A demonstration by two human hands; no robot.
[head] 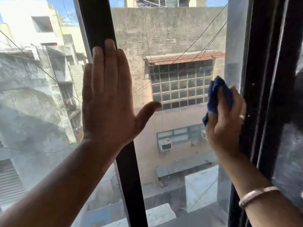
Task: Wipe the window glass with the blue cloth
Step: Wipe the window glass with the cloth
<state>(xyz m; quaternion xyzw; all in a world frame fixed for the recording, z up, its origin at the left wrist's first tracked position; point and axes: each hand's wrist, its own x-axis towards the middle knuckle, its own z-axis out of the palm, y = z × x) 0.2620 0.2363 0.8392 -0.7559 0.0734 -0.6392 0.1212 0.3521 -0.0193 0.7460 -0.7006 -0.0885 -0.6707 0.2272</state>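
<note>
The window glass (pixel 177 125) fills the middle of the view, between two black frame bars. My right hand (pixel 224 122) presses a bunched blue cloth (pixel 216 94) against the right edge of this pane, right beside the right frame. My left hand (pixel 108 99) lies flat with fingers spread on the black centre bar (pixel 129 177), its thumb stretched out over the middle pane. It holds nothing. A bangle sits on my right wrist and a ring on one right finger.
A second pane (pixel 36 104) on the left looks hazy and streaked. The thick black frame (pixel 265 104) stands at the far right. Buildings, cables and air-conditioner units show outside through the glass.
</note>
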